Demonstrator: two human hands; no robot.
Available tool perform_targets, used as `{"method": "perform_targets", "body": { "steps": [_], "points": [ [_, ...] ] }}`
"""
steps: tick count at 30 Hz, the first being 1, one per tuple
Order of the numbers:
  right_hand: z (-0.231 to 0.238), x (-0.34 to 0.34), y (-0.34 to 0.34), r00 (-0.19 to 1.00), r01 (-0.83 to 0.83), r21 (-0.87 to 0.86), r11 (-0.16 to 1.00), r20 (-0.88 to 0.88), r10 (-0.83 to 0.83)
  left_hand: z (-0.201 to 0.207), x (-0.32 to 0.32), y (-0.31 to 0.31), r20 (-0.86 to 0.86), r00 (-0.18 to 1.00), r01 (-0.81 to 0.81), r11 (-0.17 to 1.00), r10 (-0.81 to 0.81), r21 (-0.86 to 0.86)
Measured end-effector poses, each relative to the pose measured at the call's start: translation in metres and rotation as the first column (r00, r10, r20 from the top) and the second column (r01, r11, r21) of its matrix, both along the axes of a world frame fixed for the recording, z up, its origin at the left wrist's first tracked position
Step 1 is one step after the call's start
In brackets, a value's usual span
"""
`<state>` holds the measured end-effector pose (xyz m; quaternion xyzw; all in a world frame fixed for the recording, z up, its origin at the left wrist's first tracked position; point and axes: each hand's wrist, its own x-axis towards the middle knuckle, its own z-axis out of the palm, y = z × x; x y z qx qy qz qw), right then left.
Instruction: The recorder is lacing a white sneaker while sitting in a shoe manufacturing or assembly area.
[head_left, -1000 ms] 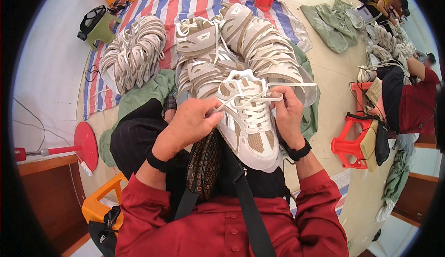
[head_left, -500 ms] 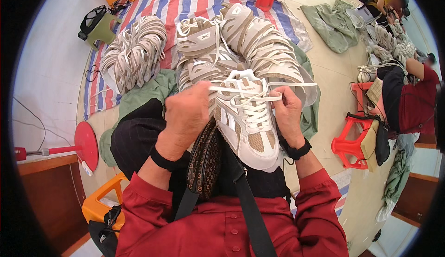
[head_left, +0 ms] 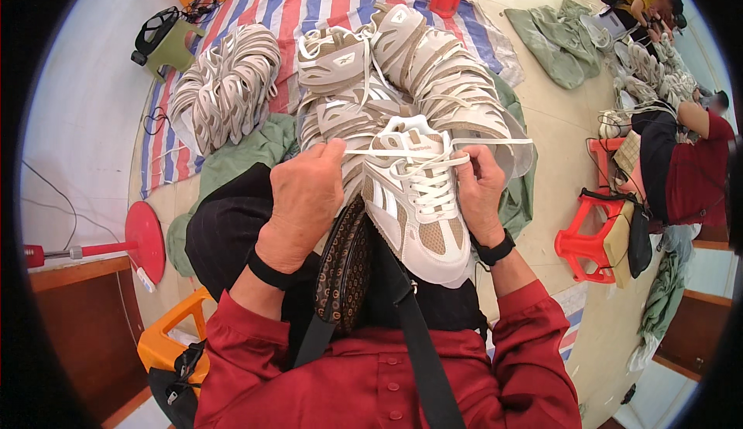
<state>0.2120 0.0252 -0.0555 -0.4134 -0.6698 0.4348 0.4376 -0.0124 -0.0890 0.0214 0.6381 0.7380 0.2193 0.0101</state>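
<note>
A white and beige sneaker (head_left: 430, 235) rests on my lap, toe toward me, its white laces (head_left: 433, 189) threaded through the eyelets. My left hand (head_left: 306, 197), closed in a fist, pinches one lace end stretched taut to the left of the shoe's collar. On the other side, my right hand (head_left: 481, 195) pinches a lace between thumb and forefinger beside the eyelets, and a loose end sticks out to the right. Just beyond the sneaker stand stacked shoe uppers (head_left: 457, 88) in the same colours, in several rows. A patterned brown bag (head_left: 340, 274) hangs at my waist.
Another bundle of uppers (head_left: 224, 88) lies at the left on a striped sheet (head_left: 271, 3). Red stools (head_left: 588, 235) stand right and far; an orange stool (head_left: 174, 336) is near left. Two people work at the right near piled shoes (head_left: 654, 73). Green cloth (head_left: 557, 42) lies on the floor.
My left hand has shifted slightly left and down, with the lace still pulled taut. My right hand stays nearly in place, and the sneaker has barely moved.
</note>
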Motion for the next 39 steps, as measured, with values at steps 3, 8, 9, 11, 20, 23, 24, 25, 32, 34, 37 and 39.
{"method": "perform_targets", "body": {
  "steps": [3,8,9,11,20,23,24,25,32,34,37,39],
  "points": [
    [0.005,-0.002,0.001,0.999,0.002,-0.049,0.999,-0.032,-0.004,0.002,0.000,0.002,0.077,0.997,-0.008,0.993,-0.002,0.119],
    [0.009,0.001,0.002,0.991,-0.030,-0.038,0.999,0.127,0.034,-0.001,0.001,0.000,0.416,0.898,0.162,0.987,-0.140,-0.018],
    [0.008,0.001,0.001,0.991,-0.029,-0.038,0.999,0.127,0.033,-0.001,0.002,0.000,0.580,0.806,0.235,0.962,-0.116,-0.135],
    [0.006,0.002,-0.002,0.996,-0.056,0.115,0.992,0.079,0.047,-0.003,0.003,0.001,0.632,0.768,0.245,0.960,-0.106,-0.137],
    [-0.001,0.013,-0.006,0.996,-0.043,0.160,0.986,0.081,0.030,-0.002,-0.004,0.007,0.914,0.405,0.296,0.940,0.035,-0.168],
    [0.000,0.012,-0.006,0.996,-0.047,0.147,0.988,0.081,0.035,0.003,-0.003,0.008,0.936,0.348,0.281,0.946,0.060,-0.165],
    [-0.003,0.012,-0.006,0.996,-0.046,0.148,0.988,0.080,0.035,0.003,-0.002,0.008,0.943,0.327,0.234,0.961,0.066,-0.148],
    [-0.008,0.011,-0.005,0.999,-0.027,0.081,0.996,0.027,0.025,0.004,-0.001,0.008,0.950,0.305,0.186,0.974,0.070,-0.132],
    [0.008,0.010,-0.002,0.986,-0.017,0.163,0.986,0.166,-0.011,0.003,-0.007,0.004,0.890,0.453,0.043,0.995,0.058,-0.087],
    [0.008,0.005,0.003,0.975,-0.032,0.233,0.972,0.220,-0.021,0.004,-0.006,0.001,0.799,0.601,0.094,0.992,0.012,-0.086],
    [0.007,0.005,0.015,0.946,-0.095,0.321,0.942,0.323,-0.015,0.011,-0.003,0.000,0.722,0.692,0.126,0.984,0.003,-0.125],
    [0.005,0.006,0.020,0.929,-0.144,0.340,0.929,0.369,0.009,0.014,-0.006,0.000,0.700,0.714,0.136,0.980,0.003,-0.143]
  ]
}}
